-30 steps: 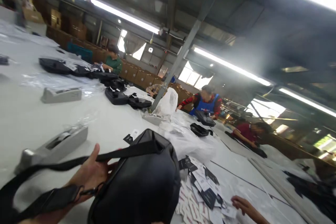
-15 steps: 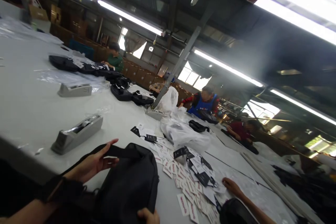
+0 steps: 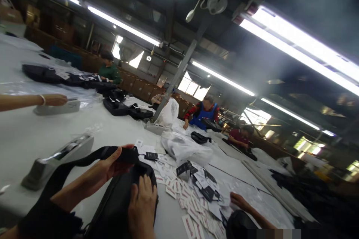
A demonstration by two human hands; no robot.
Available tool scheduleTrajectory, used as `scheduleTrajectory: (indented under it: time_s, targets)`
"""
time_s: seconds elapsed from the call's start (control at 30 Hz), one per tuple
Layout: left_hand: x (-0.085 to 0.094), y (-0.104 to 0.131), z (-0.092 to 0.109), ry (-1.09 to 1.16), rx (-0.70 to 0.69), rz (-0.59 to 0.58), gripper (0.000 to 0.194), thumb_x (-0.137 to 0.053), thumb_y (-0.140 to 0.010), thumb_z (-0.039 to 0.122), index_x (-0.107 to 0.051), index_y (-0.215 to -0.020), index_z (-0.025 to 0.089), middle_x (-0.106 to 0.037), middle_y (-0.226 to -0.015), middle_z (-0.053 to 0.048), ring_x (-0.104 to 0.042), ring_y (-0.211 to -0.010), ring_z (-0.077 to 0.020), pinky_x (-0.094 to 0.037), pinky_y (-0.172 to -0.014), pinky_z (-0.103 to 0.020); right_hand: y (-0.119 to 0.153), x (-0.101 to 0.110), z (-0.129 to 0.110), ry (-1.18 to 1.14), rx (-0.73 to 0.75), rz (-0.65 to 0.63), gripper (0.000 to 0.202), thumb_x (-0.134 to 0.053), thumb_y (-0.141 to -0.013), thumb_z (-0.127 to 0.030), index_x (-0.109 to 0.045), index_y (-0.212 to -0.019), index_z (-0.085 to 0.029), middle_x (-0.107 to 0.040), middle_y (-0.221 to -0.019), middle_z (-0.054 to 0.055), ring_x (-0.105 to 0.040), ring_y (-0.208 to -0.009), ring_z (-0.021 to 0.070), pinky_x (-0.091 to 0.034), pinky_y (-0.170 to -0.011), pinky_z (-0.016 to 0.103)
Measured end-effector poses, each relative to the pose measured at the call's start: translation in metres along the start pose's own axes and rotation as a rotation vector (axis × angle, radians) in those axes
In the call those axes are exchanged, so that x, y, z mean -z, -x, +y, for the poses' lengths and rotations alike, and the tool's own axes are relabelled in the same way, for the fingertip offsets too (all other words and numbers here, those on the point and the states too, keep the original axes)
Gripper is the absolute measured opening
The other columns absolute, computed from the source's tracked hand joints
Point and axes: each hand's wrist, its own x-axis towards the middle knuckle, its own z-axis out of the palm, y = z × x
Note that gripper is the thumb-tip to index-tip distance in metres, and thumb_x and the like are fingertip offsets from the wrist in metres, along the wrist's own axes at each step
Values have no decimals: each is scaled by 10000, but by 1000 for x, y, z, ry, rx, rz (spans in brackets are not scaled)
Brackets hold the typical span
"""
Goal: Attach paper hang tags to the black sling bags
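Observation:
A black bag (image 3: pixel 112 198) lies at the lower middle, its wide black strap (image 3: pixel 75 162) looping to the left. My left hand (image 3: pixel 112 164) is closed round the strap near the top of the bag. On the bag's upper face rests my right hand (image 3: pixel 143 203), its fingers spread and nothing gripped in it. Just right of the bag, white and black paper tags (image 3: pixel 196 198) are heaped on the white table (image 3: pixel 168 224).
Left of the bag stands a grey tape dispenser (image 3: pixel 60 160); another person's hand (image 3: pixel 56 99) touches a second one behind it. White plastic bags (image 3: pixel 185 147) lie beyond the tags. At lower right, another person's hand (image 3: pixel 238 199) is near a black item.
My left hand has closed on the strap and lifted it. My right hand has moved up from the bag's lower edge onto its face. Another person's hand has appeared at the left.

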Motion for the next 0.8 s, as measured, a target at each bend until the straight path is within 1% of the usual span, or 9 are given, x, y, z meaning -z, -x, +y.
scheduleTrajectory:
  time_s: [0.1, 0.17, 0.23, 0.3, 0.4, 0.53, 0.67, 0.73, 0.8]
  targets:
    - [-6, -12, -2, -18, -22, -1, 651, -498, -815, 577, -378, -1369, 258, -650, -1154, -107, -636, -988, -262, -483, -848, -377, -1, -41, 12, 116, -45, -151, 551, -340, -902, -463, -357, -1389, -207, -279, -1473, 125, -227, -1360, 337, -165, -1060, 632]
    - [-7, -17, -5, -44, -35, -3, 649, -517, -800, 583, -409, -1349, 254, -637, -1181, -102, -631, -998, -261, -482, -851, -371, -6, -51, 23, 129, -51, -254, 598, -345, -893, -479, -285, -1418, -200, -204, -1495, 130, -182, -1371, 335, -176, -1055, 631]
    - [-7, -21, -8, -74, -29, 1, 659, -537, -785, 586, -417, -1344, 258, -641, -1177, -97, -636, -984, -258, -485, -841, -366, -21, -44, 25, 123, -36, -362, 592, -350, -884, -490, -357, -1388, -180, -283, -1464, 160, -260, -1342, 358, -232, -1029, 627]
    - [-7, -24, -10, -111, -8, 1, 669, -544, -776, 597, -423, -1340, 259, -652, -1156, -100, -647, -952, -256, -488, -824, -365, -43, -31, 17, 105, -29, -424, 516, -303, -901, -466, -541, -1255, -175, -497, -1324, 177, -441, -1233, 362, -311, -990, 592]
    - [-11, -26, -7, -156, -11, -18, 651, -555, -767, 600, -474, -1305, 243, -652, -1153, -108, -639, -962, -259, -482, -824, -360, -71, -28, 3, 101, 14, -301, 470, -248, -926, -373, -580, -1205, -192, -587, -1236, 129, -485, -1200, 307, -285, -1032, 524]
    - [-19, -28, 11, -144, -61, -9, 608, -551, -787, 574, -470, -1303, 264, -659, -1131, -93, -617, -1007, -253, -458, -865, -369, -72, -62, 12, 91, 23, -230, 541, -317, -906, -434, -385, -1374, -173, -333, -1460, 93, -205, -1372, 301, -85, -1108, 533]
    - [-21, -34, 23, -180, -91, 35, 587, -538, -808, 549, -454, -1310, 257, -669, -1078, -87, -635, -930, -226, -444, -859, -367, -64, -68, 22, -340, -132, -263, 569, -480, -829, -494, -508, -1284, -154, -373, -1436, 106, -167, -1382, 307, 14, -1122, 492]
    - [-22, -34, 23, -243, -130, 50, 597, -541, -803, 552, -449, -1314, 256, -662, -1081, -82, -633, -917, -222, -446, -845, -358, -63, -52, 13, -572, -221, -287, 566, -426, -834, -570, -589, -1183, -156, -474, -1362, 114, -277, -1345, 303, -119, -1117, 485]
    - [-23, -31, 19, -328, -152, 32, 602, -529, -804, 560, -451, -1317, 255, -664, -1065, -77, -629, -917, -229, -450, -835, -361, -61, -27, -6, -865, -306, -339, 666, -220, -863, -651, -609, -1137, -185, -543, -1294, 99, -410, -1272, 268, -312, -1043, 459]
